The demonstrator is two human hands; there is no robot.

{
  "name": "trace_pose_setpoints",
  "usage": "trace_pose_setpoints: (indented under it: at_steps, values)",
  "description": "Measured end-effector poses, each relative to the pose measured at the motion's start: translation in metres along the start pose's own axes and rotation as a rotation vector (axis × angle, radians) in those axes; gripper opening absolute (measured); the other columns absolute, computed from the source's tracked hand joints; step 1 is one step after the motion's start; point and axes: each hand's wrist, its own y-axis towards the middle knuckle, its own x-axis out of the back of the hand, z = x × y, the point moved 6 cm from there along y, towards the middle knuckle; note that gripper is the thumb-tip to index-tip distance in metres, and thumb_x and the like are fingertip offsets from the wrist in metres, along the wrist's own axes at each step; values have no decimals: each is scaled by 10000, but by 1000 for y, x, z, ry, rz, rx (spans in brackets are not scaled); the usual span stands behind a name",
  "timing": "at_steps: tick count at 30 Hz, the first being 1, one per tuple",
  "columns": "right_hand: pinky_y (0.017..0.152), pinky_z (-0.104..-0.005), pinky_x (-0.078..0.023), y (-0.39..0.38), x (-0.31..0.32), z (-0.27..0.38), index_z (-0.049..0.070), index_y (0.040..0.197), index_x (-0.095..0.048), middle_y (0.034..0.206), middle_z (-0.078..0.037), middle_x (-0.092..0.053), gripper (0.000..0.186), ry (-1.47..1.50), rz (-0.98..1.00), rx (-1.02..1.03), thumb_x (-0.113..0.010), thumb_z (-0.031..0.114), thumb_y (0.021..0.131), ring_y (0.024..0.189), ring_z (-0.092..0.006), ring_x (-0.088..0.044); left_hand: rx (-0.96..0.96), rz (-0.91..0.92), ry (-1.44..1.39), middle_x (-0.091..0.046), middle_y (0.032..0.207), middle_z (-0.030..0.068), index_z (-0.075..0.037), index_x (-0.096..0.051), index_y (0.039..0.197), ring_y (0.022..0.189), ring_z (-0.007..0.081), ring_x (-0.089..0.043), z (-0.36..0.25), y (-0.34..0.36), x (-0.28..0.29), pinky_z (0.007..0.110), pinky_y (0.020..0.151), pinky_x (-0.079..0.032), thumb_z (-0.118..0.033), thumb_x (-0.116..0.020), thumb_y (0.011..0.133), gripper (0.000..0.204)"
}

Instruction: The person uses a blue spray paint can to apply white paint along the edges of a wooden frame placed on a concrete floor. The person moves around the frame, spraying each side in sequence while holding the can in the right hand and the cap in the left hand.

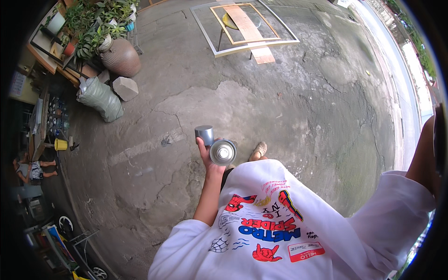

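Observation:
Below the middle of the view, my left hand (211,168) is closed around a silver spray can (223,153), seen from its top, and a loose metallic cap (204,134) beside it. My left thumb lies against the cap. The can's nozzle is uncovered. My right arm (422,154) is raised at the right edge; its hand is out of view. Farther off on the ground, a pale outer frame (203,32) and a smaller wooden frame (268,21) rest with a plank (261,55) over a round stand.
Potted plants (84,32), a clay jar (121,58), a sack (99,99) and a concrete block (125,87) line the left. A yellow bucket (60,144), another person (35,170) and wheeled items (65,225) are farther left. Cracked concrete (317,121) borders a road at right.

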Motion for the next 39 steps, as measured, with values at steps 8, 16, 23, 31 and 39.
trace_pose_setpoints:
  at_steps: [8,16,23,31,39]
  values:
    - [1021,-479,-496,-20,16,2,21,1482,-438,1298,-226,-636,894,-36,16,-69,-559,708,922,1162,-332,-649,112,6,58,-761,859,137,11,-709,984,789,300,-752,23,13,-6,451,723,-630,-778,-567,950,802]
    - [1012,-460,-495,-47,21,-17,5,1436,-494,1259,-211,-665,871,-62,43,-109,-478,735,961,1141,-309,-657,260,132,89,-784,884,144,2,-778,913,836,349,-751,71,42,-21,495,778,-582,-817,-437,981,890]
    - [1004,-444,-495,-97,39,-59,-8,1396,-542,1224,-197,-689,876,31,-253,-151,-407,759,994,1122,-289,-664,219,65,140,-765,871,124,-12,-719,999,788,290,-765,109,55,-78,453,725,-645,-791,-517,968,805]
    - [995,-426,-495,-247,-182,-145,-24,1350,-598,1185,-182,-718,911,907,-820,-872,-326,786,1033,1101,-266,-671,84,-16,111,-644,1092,29,-140,-485,1348,999,181,-708,169,95,-121,370,868,-629,-673,-692,949,698]
    - [1154,-560,-447,-284,-299,-110,182,1665,-155,1587,-307,-401,1273,704,-779,-792,-992,380,726,1465,-453,-470,46,15,414,-630,1331,122,-38,-512,1379,1238,233,-641,248,100,-209,394,1092,-496,-795,-453,995,851]
